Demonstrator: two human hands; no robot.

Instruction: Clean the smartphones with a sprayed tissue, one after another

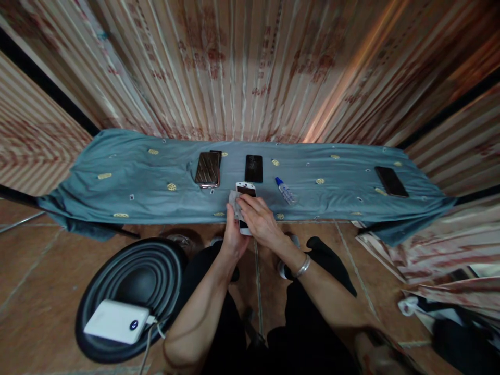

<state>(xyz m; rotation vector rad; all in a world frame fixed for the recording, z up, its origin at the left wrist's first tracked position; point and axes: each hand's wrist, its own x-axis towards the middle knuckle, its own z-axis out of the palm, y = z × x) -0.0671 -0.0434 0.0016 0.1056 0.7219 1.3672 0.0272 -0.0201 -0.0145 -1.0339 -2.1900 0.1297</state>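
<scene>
A white smartphone (246,186) is held up over the front edge of the cloth-covered bench. My left hand (233,232) grips it from the left and below. Across its dark screen lies my right hand (258,216), fingers pressed on a small pale wipe (233,200) at the phone's left side. Just beyond them a black phone (253,168) lies flat. To its right rests a clear bottle with a blue cap (285,190). A stack of phones (208,169) sits on the left, the top one dark and shiny.
Another dark phone (391,181) lies at the right end of the teal cloth (336,200). Pleated curtains (250,67) hang behind. On the floor at left, a white power bank (116,321) with a cable rests on a round black ribbed object (136,260).
</scene>
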